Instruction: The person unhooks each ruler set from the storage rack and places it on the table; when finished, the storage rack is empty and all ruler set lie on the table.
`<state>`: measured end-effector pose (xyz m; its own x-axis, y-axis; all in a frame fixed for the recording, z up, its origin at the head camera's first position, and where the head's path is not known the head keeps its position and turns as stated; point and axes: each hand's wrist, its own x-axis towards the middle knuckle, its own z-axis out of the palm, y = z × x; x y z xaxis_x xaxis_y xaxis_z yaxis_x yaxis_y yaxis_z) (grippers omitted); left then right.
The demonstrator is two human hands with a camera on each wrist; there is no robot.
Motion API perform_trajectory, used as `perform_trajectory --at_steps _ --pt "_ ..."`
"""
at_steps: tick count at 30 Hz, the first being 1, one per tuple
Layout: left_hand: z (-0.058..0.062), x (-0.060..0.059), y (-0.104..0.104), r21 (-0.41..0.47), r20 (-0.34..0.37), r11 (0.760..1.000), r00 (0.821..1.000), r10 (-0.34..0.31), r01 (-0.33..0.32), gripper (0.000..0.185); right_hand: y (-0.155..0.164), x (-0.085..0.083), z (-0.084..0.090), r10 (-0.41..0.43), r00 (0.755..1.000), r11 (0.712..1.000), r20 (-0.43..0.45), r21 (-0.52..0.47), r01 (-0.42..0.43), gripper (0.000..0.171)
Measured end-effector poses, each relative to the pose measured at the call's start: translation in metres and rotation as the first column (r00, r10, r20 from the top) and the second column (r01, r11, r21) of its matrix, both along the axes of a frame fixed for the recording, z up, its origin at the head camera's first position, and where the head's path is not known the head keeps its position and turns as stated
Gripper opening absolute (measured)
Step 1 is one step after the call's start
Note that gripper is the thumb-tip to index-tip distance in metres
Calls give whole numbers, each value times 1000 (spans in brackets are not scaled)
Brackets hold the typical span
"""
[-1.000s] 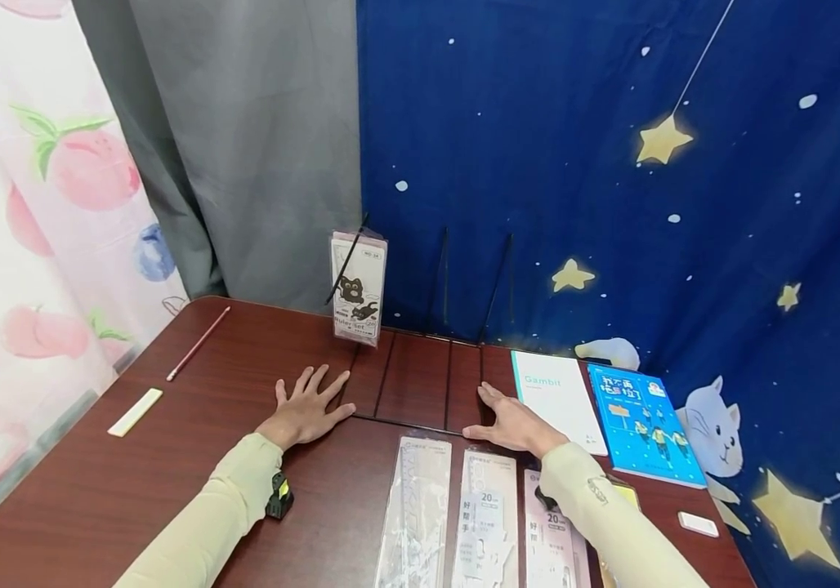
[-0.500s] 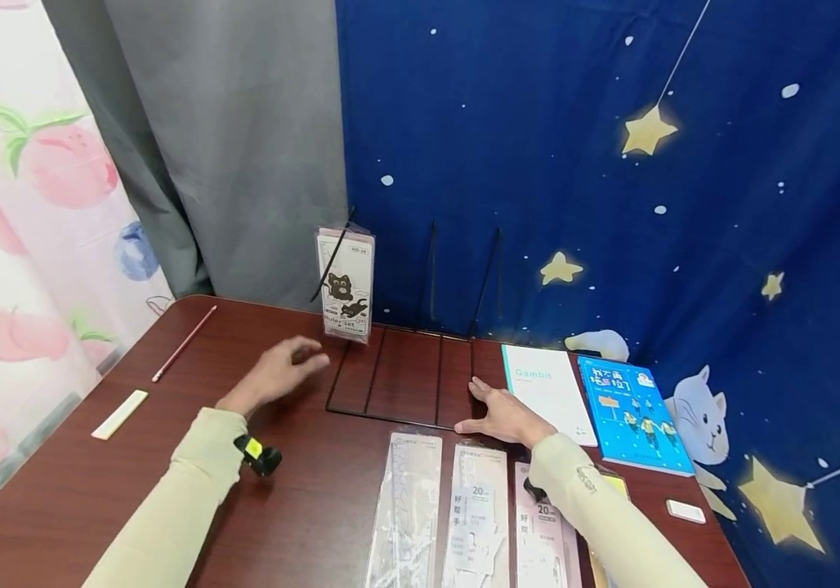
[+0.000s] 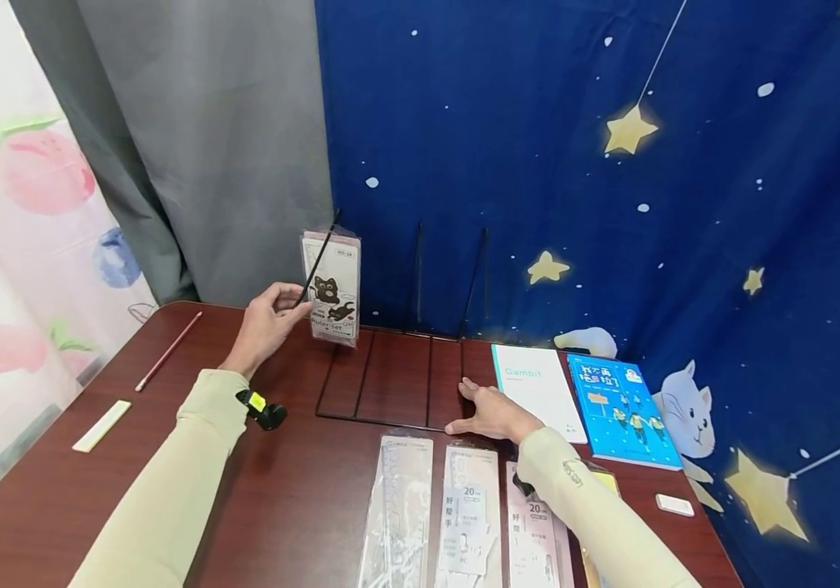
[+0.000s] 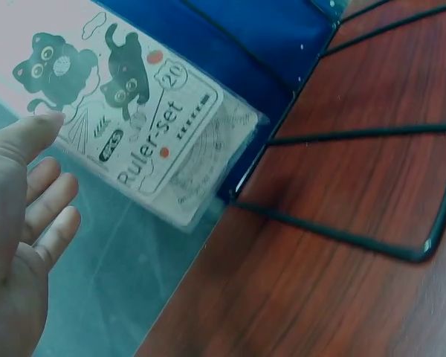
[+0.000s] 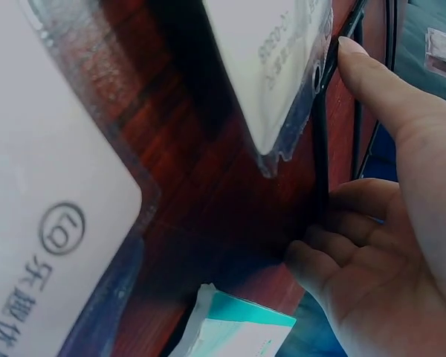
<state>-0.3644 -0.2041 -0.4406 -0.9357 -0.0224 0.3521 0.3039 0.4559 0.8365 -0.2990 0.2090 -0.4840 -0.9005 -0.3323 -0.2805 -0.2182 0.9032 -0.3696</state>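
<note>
A: Locate the rack and the pack.

B: The black wire rack (image 3: 429, 382) is on the table (image 3: 288, 506), its base flat and its rear near the blue curtain (image 3: 435, 139). The pack (image 3: 337, 278), marked "Ruler set", hangs upright at the rack's rear left. The left prong (image 3: 319, 258) slants across its face.

A: Specify the left hand.

B: The left hand (image 3: 261, 327) is at the prong's near end. In the left wrist view the thumb tip overlaps the pack's edge; three fingers are loosely bent, apart from the thumb. Whether the prong is pinched cannot be told. Pose: forearm reaching forward from lower left, hand raised above the table.

A: Specify the right hand.

B: The right hand (image 3: 493, 412) grips the rack's front right corner. Thumb extended onto the wire, fingers curled beside the side rail. Pose: forearm entering from lower right, hand low, fingertips pointing left.

A: List the surroundings.

B: Front: three flat packs (image 3: 468, 518) in a row, the rightmost partly covered by the right sleeve (image 3: 578, 490). Right: notebook (image 3: 538, 400), blue book (image 3: 626, 425), white block (image 3: 674, 505). Left: pencil (image 3: 168, 351), white strip (image 3: 101, 425).
</note>
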Motion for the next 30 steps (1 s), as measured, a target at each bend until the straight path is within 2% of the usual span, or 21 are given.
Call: perform_trajectory --at_steps 4,10,17,21,26,30 --pt "-1 -1 5 5 15 1000 1000 3 -3 35 -1 1 -1 6 1000 1000 -18 7 -6 94" --pt "-3 -1 7 5 -17 1000 1000 -1 1 30 -2 2 -3 10 1000 1000 -22 13 -10 95" --pt "-4 7 2 6 -35 1000 999 16 -16 33 -5 2 -4 22 999 1000 -39 4 -21 96" --pt "-5 13 2 97 -30 995 999 -14 17 34 -4 0 -4 11 999 1000 -32 1 -11 95" --pt "-3 25 6 230 -51 968 995 -86 95 28 -2 -1 -2 3 1000 1000 -26 -9 -4 94" --pt "-3 37 11 241 -86 963 991 -105 123 23 0 -2 -2 2 1000 1000 -29 -9 -2 94"
